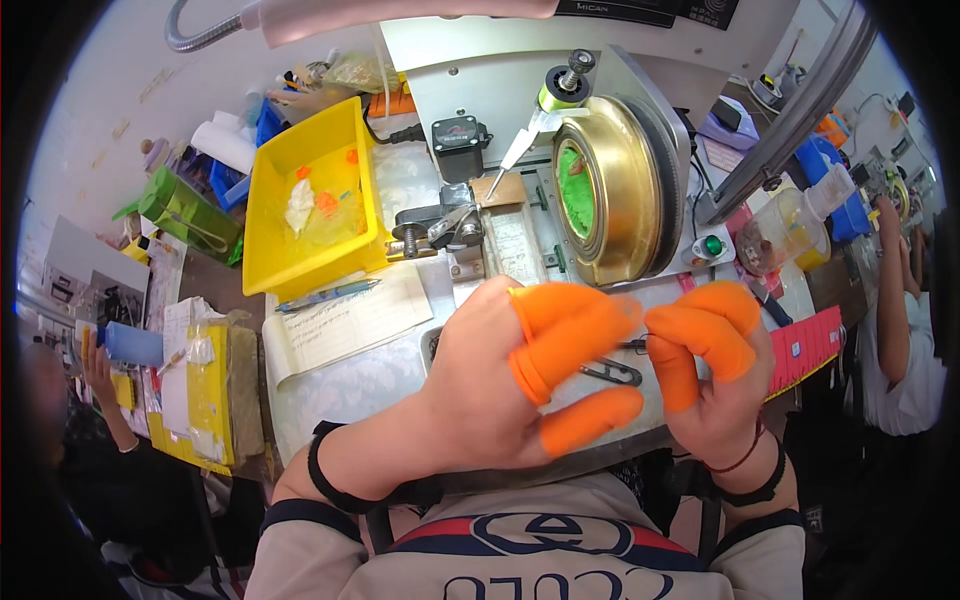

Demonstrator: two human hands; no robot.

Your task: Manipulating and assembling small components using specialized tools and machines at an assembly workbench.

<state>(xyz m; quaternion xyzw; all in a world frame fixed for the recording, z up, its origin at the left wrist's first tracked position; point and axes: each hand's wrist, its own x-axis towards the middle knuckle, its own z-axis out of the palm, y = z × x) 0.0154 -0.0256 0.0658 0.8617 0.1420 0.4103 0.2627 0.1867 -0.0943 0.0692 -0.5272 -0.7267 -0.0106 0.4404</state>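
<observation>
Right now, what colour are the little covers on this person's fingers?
The finger covers are bright orange, best seen in the head view.

1. Finger cots (572, 347): orange, smooth, fitted over several fingers of the left hand (490, 365) and right hand (718, 385).
2. Black tool (629, 378): slender, slotted, lying between both hands (left end obscured by orange fingers).

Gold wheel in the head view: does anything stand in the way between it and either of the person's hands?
Nothing visible stands between the gold wheel and the left hand or right hand. The green button sits to the wheel's right.
</observation>
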